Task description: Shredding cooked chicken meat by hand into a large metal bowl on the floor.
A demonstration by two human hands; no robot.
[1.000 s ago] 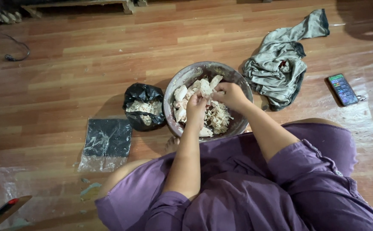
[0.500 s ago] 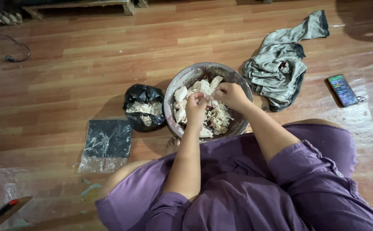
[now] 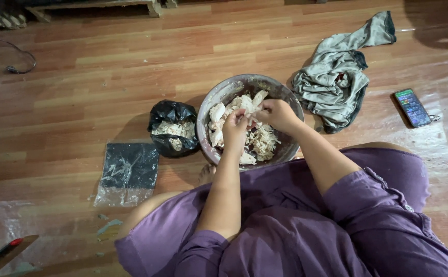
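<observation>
left hand [image 3: 235,129] and right hand [image 3: 277,114] pinch one pale meat piece [image 3: 248,105] over metal bowl [image 3: 224,95] | some meat shredded, big chunks left | black bag [image 3: 171,114] at 9 o'clock

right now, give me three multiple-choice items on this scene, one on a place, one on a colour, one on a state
1. Where is the black bag relative to the metal bowl?
A. on its left in the picture
B. on its right in the picture
C. inside it

2. What colour is the person's clothing?
A. yellow
B. purple
C. white

3. What are the left hand and right hand doing?
A. resting on the floor
B. holding the phone
C. gripping pale shredded food over the bowl

Answers:
1 A, the bag touches the bowl's left rim.
2 B, sleeves and lap are purple.
3 C, both hands pinch pale pieces above the bowl.
</observation>
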